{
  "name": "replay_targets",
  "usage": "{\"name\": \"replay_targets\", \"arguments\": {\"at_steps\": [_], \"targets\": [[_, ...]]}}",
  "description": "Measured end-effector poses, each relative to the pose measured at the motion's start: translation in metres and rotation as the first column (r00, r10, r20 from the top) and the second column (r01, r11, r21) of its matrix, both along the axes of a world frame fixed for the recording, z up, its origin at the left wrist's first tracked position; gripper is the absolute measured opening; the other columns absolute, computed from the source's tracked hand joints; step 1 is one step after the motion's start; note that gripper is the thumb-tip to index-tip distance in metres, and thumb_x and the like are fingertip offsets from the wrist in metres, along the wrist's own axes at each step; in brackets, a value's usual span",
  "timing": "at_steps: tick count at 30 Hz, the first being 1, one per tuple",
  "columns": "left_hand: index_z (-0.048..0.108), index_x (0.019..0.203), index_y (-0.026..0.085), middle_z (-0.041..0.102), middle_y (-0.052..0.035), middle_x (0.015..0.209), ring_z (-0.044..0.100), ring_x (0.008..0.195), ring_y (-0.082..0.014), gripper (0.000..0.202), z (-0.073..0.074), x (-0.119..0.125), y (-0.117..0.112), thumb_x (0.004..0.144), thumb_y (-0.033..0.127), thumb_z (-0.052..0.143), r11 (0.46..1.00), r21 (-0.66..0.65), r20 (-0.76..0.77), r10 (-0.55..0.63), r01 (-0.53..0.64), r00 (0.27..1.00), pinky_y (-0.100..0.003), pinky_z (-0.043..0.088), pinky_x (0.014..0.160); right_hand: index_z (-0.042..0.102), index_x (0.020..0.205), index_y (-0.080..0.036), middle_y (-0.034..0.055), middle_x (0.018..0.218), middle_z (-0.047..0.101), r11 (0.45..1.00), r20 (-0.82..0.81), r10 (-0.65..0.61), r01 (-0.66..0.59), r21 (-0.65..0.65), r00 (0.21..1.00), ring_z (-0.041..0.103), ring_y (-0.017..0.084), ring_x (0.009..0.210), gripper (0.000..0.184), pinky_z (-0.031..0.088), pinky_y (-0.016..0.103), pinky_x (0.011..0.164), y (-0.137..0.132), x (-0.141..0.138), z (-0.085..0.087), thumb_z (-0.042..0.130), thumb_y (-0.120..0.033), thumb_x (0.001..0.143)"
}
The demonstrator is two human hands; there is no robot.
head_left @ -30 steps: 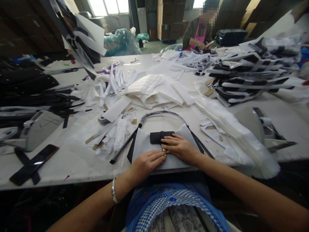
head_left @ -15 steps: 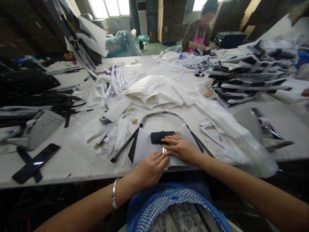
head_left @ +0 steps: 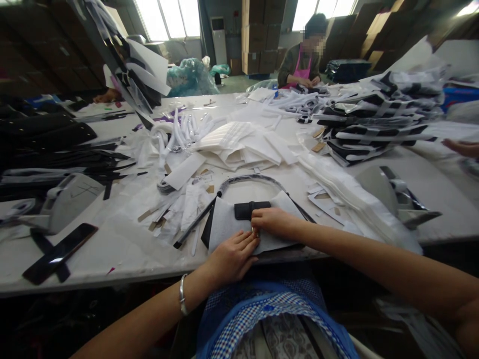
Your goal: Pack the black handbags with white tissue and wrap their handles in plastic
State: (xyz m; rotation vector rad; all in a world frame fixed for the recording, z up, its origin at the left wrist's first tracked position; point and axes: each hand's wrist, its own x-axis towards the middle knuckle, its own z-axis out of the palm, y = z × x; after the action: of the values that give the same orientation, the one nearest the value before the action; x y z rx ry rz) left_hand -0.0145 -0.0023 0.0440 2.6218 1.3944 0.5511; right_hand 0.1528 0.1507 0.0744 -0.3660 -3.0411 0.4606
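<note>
Right hand (head_left: 271, 223) now curled, no longer flat as 0.5 s back; fingertips bunched over small metal fitting (head_left: 254, 231) on white sheet (head_left: 228, 227), below black tab (head_left: 249, 209). Pinched or not: cannot tell. Left hand (head_left: 232, 257) open, pressing sheet flat. Likely close work at the fitting.

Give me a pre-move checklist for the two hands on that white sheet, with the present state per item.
1. Left hand lying flat on the white sheet: ok.
2. Right hand on the sheet just below the black tab: ok.
3. Small metal piece gripped by the fingertips: cannot tell, it is mostly hidden.
4. Sheet's near edge fully on the table: cannot tell, the hands cover it.
5. Curved handle beyond the tab with nothing lying on it: ok.
6. Another person's hand apart from the sheet: ok, it is at the far right.
</note>
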Motion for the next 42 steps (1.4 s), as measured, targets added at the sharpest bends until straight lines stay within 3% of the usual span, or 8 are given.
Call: {"name": "replay_targets", "arguments": {"at_steps": [7,12,17,23,29,33,36,42], "targets": [[0.049,0.141,0.01,0.057,-0.0159,0.143,0.051,0.136,-0.0252,0.047,0.001,0.0,-0.001,0.097,0.027,0.051,1.0,0.001,0.016,0.007,-0.007,1.0,-0.043,0.043,0.115,0.072,0.108,-0.018,0.0105,0.106,0.073,0.972,-0.043,-0.234,0.235,0.011,0.971,0.07,0.023,0.095,0.021,0.052,0.034,0.086,-0.017,0.021,0.012,0.059,-0.03,0.095],[0.047,0.144,0.019,0.055,-0.011,0.146,0.049,0.138,-0.0216,0.045,-0.01,-0.006,-0.001,0.1,0.017,0.04,0.999,0.016,-0.029,0.039,-0.039,0.999,-0.051,0.029,0.121,0.051,0.146,-0.022,0.0132,0.156,0.042,0.952,-0.154,-0.228,0.253,0.171,0.961,0.038,0.033,0.144,0.052,0.025,0.057,0.118,-0.025,0.064,-0.019,0.055,-0.04,0.097],[0.04,0.15,0.023,0.049,-0.0043,0.152,0.044,0.142,-0.0187,0.056,-0.015,-0.001,-0.007,0.097,0.006,0.035,0.995,0.072,-0.134,0.08,-0.071,0.988,-0.048,0.025,0.124,0.048,0.148,-0.022,0.0117,0.159,0.037,0.938,-0.149,-0.27,0.295,0.185,0.951,0.033,0.032,0.147,0.052,0.022,0.057,0.12,-0.03,0.071,-0.037,0.05,-0.04,0.099],[0.057,0.138,0.022,0.059,-0.0064,0.142,0.058,0.128,-0.0286,0.039,-0.01,0.024,-0.008,0.101,0.029,0.046,0.952,0.229,-0.119,0.233,-0.201,0.965,-0.052,0.044,0.112,0.047,0.149,-0.026,0.009,0.16,0.035,0.943,-0.132,-0.289,0.306,0.129,0.948,0.032,0.031,0.147,0.052,0.02,0.055,0.122,-0.028,0.069,-0.033,0.048,-0.045,0.1],[0.055,0.14,0.017,0.059,-0.0053,0.143,0.057,0.13,-0.0208,0.044,-0.034,0.019,-0.003,0.099,0.009,0.042,0.899,0.415,-0.097,0.198,-0.141,0.975,-0.04,0.039,0.118,0.053,0.145,-0.026,0.0102,0.158,0.039,0.951,-0.136,-0.31,0.307,-0.043,0.941,0.037,0.031,0.145,0.052,0.021,0.056,0.121,-0.026,0.071,-0.018,0.053,-0.049,0.098],[0.057,0.139,0.015,0.057,-0.0044,0.145,0.054,0.133,-0.0185,0.046,-0.038,0.014,-0.003,0.097,0.006,0.041,0.879,0.462,-0.128,0.196,-0.117,0.972,-0.037,0.027,0.124,0.076,0.113,-0.029,0.0029,0.124,0.072,0.93,-0.162,-0.329,0.29,-0.226,0.93,0.067,0.022,0.116,0.03,0.044,0.038,0.11,0.017,0.067,0.011,0.06,-0.046,0.094],[0.059,0.136,0.016,0.058,-0.0036,0.144,0.054,0.133,-0.0167,0.044,-0.037,0.013,-0.002,0.099,0.007,0.039,0.865,0.491,-0.141,0.192,-0.099,0.971,-0.036,0.019,0.126,0.074,0.116,-0.025,0.0021,0.118,0.075,0.845,-0.224,-0.534,0.502,-0.187,0.815,0.068,0.019,0.112,0.031,0.05,0.029,0.102,0.083,0.054,0.026,0.052,-0.04,0.1],[0.064,0.131,0.02,0.067,-0.0014,0.133,0.062,0.124,-0.0149,0.035,-0.052,0.009,0.004,0.101,0.015,0.046,0.813,0.573,-0.109,0.206,-0.108,0.972,-0.039,0.017,0.126,0.058,0.134,-0.018,0.0128,0.143,0.055,0.571,-0.227,-0.808,0.818,-0.075,0.544,0.053,0.029,0.13,0.039,0.04,0.053,0.11,0.213,0.011,0.021,0.059,-0.031,0.097]]}}
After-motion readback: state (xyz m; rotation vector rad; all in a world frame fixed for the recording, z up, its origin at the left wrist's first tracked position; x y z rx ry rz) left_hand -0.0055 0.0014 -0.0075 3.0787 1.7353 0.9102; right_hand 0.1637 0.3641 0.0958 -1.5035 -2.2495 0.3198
